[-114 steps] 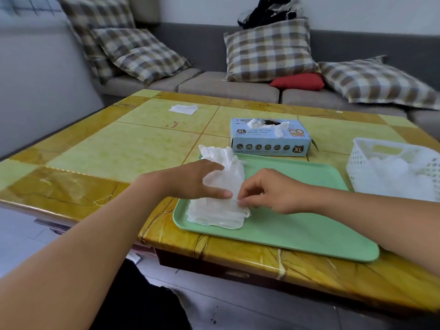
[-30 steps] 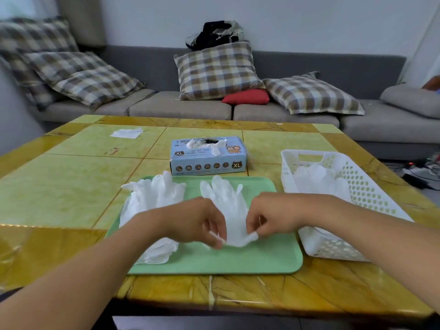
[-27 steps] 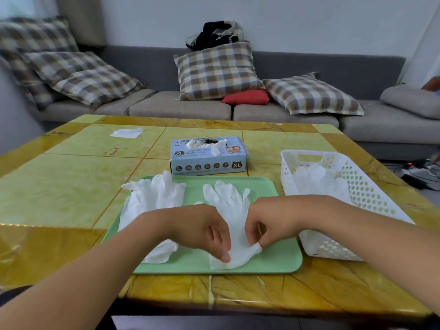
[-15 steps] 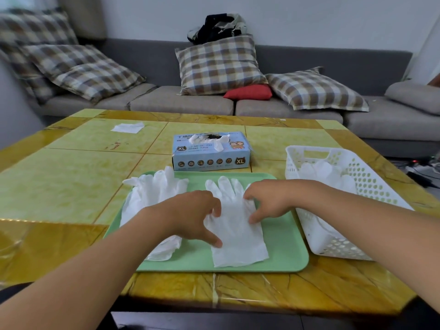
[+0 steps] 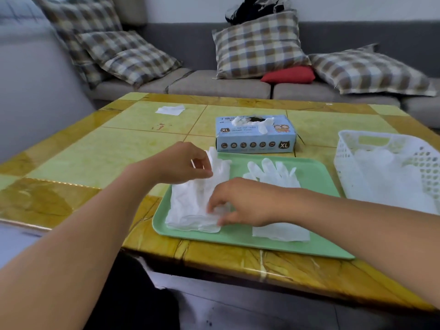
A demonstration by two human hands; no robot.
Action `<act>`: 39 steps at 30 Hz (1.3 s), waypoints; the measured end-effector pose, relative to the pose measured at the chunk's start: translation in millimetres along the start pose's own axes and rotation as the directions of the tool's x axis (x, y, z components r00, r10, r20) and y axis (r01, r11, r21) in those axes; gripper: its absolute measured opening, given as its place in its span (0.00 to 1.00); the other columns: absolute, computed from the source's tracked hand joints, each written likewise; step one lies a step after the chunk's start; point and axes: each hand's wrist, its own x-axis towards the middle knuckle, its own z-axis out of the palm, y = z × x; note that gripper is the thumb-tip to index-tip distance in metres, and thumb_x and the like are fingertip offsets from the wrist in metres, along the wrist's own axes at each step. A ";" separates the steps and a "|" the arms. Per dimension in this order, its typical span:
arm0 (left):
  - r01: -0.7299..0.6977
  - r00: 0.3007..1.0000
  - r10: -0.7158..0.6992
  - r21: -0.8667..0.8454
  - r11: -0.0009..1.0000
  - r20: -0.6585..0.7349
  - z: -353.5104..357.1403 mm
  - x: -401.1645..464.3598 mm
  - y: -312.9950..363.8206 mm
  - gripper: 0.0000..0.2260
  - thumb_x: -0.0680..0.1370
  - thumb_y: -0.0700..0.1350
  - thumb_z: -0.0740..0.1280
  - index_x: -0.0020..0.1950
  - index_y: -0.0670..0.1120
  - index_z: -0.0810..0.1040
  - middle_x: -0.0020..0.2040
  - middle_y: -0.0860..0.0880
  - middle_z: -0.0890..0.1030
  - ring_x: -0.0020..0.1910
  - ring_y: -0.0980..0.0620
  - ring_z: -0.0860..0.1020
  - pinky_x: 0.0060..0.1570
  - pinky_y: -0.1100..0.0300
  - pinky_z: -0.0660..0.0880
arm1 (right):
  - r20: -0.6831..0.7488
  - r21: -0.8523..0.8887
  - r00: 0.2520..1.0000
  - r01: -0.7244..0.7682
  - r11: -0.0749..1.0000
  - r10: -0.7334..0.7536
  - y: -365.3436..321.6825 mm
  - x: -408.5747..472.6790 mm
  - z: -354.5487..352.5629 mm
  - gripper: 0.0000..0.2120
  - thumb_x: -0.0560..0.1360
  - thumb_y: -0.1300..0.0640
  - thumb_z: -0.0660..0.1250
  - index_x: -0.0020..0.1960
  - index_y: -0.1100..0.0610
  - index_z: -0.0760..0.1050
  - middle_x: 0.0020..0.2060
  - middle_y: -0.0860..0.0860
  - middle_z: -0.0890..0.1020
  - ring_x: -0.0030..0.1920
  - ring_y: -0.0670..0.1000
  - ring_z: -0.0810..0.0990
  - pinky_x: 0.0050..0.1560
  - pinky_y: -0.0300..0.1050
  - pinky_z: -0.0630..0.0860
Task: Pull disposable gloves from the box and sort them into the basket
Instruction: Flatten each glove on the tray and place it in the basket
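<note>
Head view: green tray (image 5: pixel 316 248) sits on the yellow tabletop (image 5: pixel 95 158). Glove pile (image 5: pixel 190 206) lies on the tray's left part. Left hand (image 5: pixel 181 163) has fingers curled at the pile's far end, thumb and forefinger pinching a glove's finger tips. Right hand (image 5: pixel 240 203) is curled over the pile's near edge, appears to pinch a cuff; motion blur, hard to confirm. One flat glove (image 5: pixel 273 177) lies mid-tray, partly under the right forearm. Glove box (image 5: pixel 256 135), marked XL, stands just behind the tray, a glove poking from its slot. White basket (image 5: pixel 352 148) at right of the tray holds more gloves. Small white scrap (image 5: pixel 170 110) at the far left of the tabletop.
</note>
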 end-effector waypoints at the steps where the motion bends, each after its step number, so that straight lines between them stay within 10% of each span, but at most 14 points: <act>1: 0.006 1.000 -0.007 0.014 1.000 0.015 -0.4 -3.8 -0.7 0.05 0.77 0.51 0.73 0.46 0.51 0.84 0.40 0.56 0.83 0.35 0.61 0.79 0.35 0.71 0.71 | -0.035 0.051 0.999 0.003 0.999 -0.001 1.0 2.0 0.6 0.11 0.78 0.53 0.72 0.58 0.54 0.82 0.54 0.46 0.84 0.54 0.47 0.81 0.56 0.42 0.75; 5: 0.046 0.998 -0.047 0.019 0.999 0.050 -2.8 -19.5 -6.1 0.09 0.79 0.55 0.69 0.43 0.53 0.82 0.38 0.55 0.81 0.34 0.61 0.78 0.35 0.69 0.71 | -0.091 0.297 0.994 -0.038 0.954 0.067 11.1 1.6 -12.5 0.03 0.77 0.54 0.73 0.47 0.53 0.85 0.42 0.43 0.86 0.46 0.45 0.83 0.49 0.38 0.79; 10: 0.100 0.995 -0.101 -0.088 0.991 -0.005 -2.6 -27.9 -15.3 0.17 0.83 0.59 0.59 0.53 0.48 0.81 0.48 0.51 0.80 0.46 0.51 0.78 0.46 0.57 0.73 | 0.075 0.480 0.996 -0.072 0.875 0.041 18.8 -10.9 -26.6 0.05 0.79 0.57 0.70 0.45 0.55 0.82 0.58 0.43 0.84 0.60 0.40 0.80 0.57 0.29 0.73; 14: 0.124 0.988 -0.117 -0.069 0.990 0.099 3.7 -23.3 -20.6 0.19 0.84 0.59 0.54 0.68 0.51 0.74 0.65 0.53 0.75 0.63 0.50 0.73 0.61 0.55 0.69 | 0.339 0.616 0.939 -0.183 0.766 -0.049 24.3 -24.8 -36.2 0.06 0.82 0.61 0.64 0.48 0.57 0.79 0.50 0.52 0.84 0.53 0.51 0.82 0.60 0.46 0.77; 17: 0.160 0.976 -0.152 -0.037 0.986 0.159 5.8 -20.8 -18.7 0.24 0.84 0.60 0.52 0.66 0.46 0.75 0.63 0.48 0.77 0.62 0.48 0.74 0.64 0.50 0.70 | 0.305 0.793 0.952 -0.246 0.558 -0.015 22.7 -32.6 -46.0 0.03 0.81 0.58 0.66 0.51 0.56 0.78 0.45 0.54 0.79 0.47 0.57 0.75 0.51 0.48 0.78; 20: 0.106 0.989 -0.117 -0.116 0.988 -0.095 -2.2 -17.7 0.0 0.32 0.81 0.65 0.49 0.54 0.38 0.78 0.51 0.43 0.79 0.50 0.48 0.76 0.54 0.49 0.73 | 0.097 0.972 0.988 -0.120 0.201 0.119 24.2 -37.1 -61.0 0.09 0.80 0.55 0.63 0.56 0.58 0.77 0.45 0.54 0.80 0.44 0.56 0.80 0.49 0.51 0.81; 24: 0.062 0.996 0.023 -0.840 0.540 0.089 -15.6 -18.3 45.1 0.36 0.73 0.74 0.50 0.59 0.51 0.84 0.60 0.49 0.84 0.61 0.48 0.81 0.59 0.53 0.77 | -0.012 0.998 0.971 0.025 -0.050 0.240 29.3 -44.9 -81.1 0.15 0.78 0.56 0.61 0.63 0.59 0.75 0.45 0.53 0.79 0.44 0.53 0.81 0.49 0.50 0.81; 30: -0.060 0.993 -0.076 -0.923 0.380 -0.096 6.4 -0.2 100.1 0.12 0.77 0.46 0.71 0.54 0.38 0.83 0.49 0.41 0.86 0.45 0.47 0.83 0.46 0.54 0.80 | -0.014 0.998 0.927 0.036 -0.051 0.376 49.3 -67.7 -81.7 0.37 0.73 0.33 0.65 0.68 0.62 0.77 0.56 0.58 0.77 0.56 0.58 0.75 0.57 0.52 0.77; 39: 0.042 0.999 -0.037 -0.958 0.284 0.033 19.6 -5.4 116.5 0.12 0.83 0.46 0.62 0.63 0.46 0.81 0.55 0.45 0.86 0.48 0.49 0.84 0.44 0.55 0.80 | -0.029 0.999 0.905 0.008 0.050 0.423 55.1 -102.9 -64.6 0.23 0.73 0.55 0.70 0.66 0.61 0.78 0.55 0.56 0.83 0.53 0.55 0.82 0.60 0.57 0.78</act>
